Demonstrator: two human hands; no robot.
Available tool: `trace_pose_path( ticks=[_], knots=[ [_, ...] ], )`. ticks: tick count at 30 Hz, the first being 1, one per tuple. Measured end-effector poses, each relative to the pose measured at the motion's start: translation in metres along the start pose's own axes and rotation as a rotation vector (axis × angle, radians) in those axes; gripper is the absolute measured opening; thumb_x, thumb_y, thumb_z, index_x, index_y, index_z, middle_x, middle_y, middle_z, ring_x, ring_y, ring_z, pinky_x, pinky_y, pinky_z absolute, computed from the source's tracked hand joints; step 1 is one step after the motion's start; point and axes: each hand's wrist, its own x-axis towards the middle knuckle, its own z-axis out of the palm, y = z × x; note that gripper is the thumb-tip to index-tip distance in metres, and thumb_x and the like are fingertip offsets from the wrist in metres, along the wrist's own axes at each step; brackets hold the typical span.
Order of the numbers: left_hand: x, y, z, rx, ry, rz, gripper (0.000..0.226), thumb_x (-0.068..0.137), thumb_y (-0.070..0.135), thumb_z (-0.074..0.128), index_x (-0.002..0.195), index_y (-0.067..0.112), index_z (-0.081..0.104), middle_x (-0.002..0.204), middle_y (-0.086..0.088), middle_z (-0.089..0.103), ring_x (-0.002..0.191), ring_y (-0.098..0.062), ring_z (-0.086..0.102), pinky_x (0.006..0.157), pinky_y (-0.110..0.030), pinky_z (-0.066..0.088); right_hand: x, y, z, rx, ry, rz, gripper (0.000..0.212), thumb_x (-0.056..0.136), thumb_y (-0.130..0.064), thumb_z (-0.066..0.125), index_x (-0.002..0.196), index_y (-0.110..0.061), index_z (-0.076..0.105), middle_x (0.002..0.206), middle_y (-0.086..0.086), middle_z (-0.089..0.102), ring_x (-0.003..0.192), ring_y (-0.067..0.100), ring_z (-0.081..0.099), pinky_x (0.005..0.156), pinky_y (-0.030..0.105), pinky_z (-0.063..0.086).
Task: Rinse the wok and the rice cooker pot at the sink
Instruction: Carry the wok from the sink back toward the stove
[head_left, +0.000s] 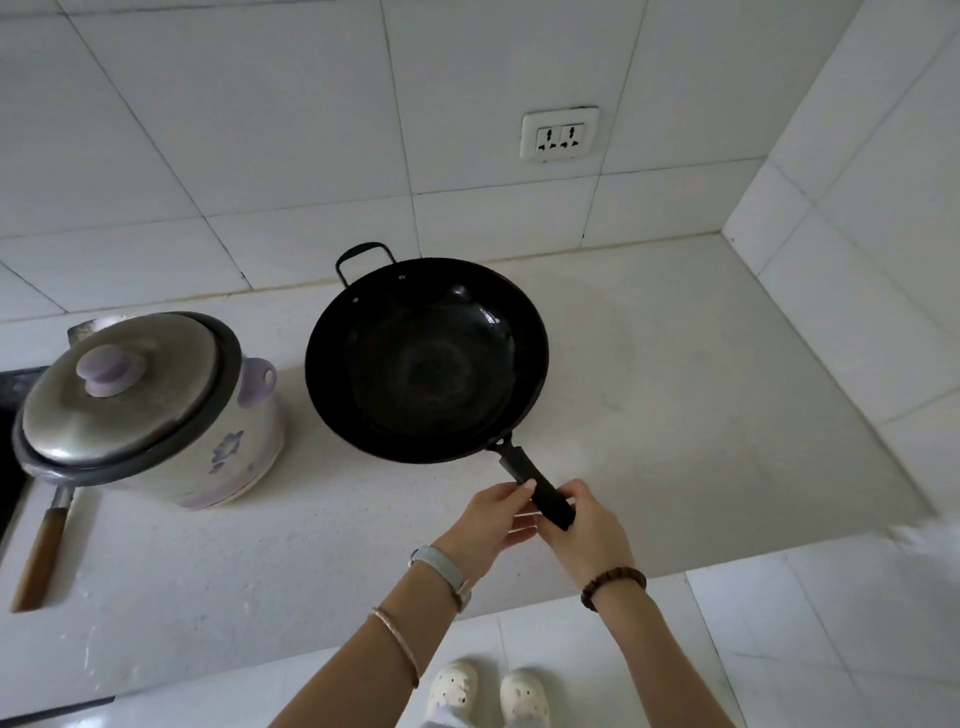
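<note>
A black wok (426, 358) sits on the pale countertop (675, 415), its long black handle pointing toward me and a small loop handle at its far rim. Both hands hold that long handle: my left hand (491, 525) pinches it from the left, and my right hand (584, 527) wraps its end. The wok looks empty. To its left stands a white rice cooker (156, 410) with purple flower print, closed under a metal lid with a lilac knob. The inner pot is hidden by the lid. No sink is in view.
A wooden-handled utensil (44, 551) lies at the counter's left front, its head under the cooker. A dark stove edge (10, 415) shows at far left. A wall socket (558, 135) sits on the tiled wall behind. A side wall closes the right.
</note>
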Motion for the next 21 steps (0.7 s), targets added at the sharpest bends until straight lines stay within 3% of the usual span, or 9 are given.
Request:
trace_pose_path(
  ticks=[3,7,12,21],
  knots=[
    [0.018,0.004,0.029,-0.155,-0.038,0.002,0.032,0.101,0.023,0.048,0.122,0.0,0.055,0.115,-0.018,0.068,0.103,-0.026,0.068,0.085,-0.03,0.057,0.018,0.012,-0.021,-0.091,0.077,-0.081,0.026,0.091,-0.039,0.061,0.11,-0.023,0.055,0.088,-0.003,0.064,0.077,0.015,0.063,0.067,0.028,0.055],
    [0.04,0.012,0.057,-0.281,-0.009,0.014,0.036,0.103,0.019,0.044,0.127,-0.008,0.048,0.117,-0.024,0.064,0.096,-0.026,0.068,0.071,-0.026,0.059,0.04,0.022,-0.037,-0.194,0.196,-0.148,0.029,0.089,-0.028,0.065,0.117,-0.02,0.061,0.095,0.004,0.056,0.088,0.024,0.059,0.077,0.038,0.055],
    [0.052,0.022,0.079,-0.339,0.049,0.051,0.038,0.104,0.018,0.039,0.129,-0.011,0.044,0.118,-0.025,0.062,0.092,-0.025,0.067,0.065,-0.025,0.059,0.053,0.024,-0.044,-0.311,0.309,-0.191,0.031,0.091,-0.021,0.064,0.121,-0.014,0.058,0.104,0.01,0.059,0.095,0.025,0.055,0.086,0.039,0.05],
    [0.031,0.028,0.079,-0.2,0.169,0.023,0.028,0.103,0.014,0.042,0.124,0.001,0.055,0.106,-0.011,0.069,0.094,-0.021,0.069,0.079,-0.031,0.059,0.054,0.023,-0.05,-0.382,0.257,-0.176,0.038,0.092,-0.027,0.061,0.128,-0.015,0.052,0.111,0.008,0.062,0.105,0.024,0.056,0.093,0.035,0.046]
  ],
)
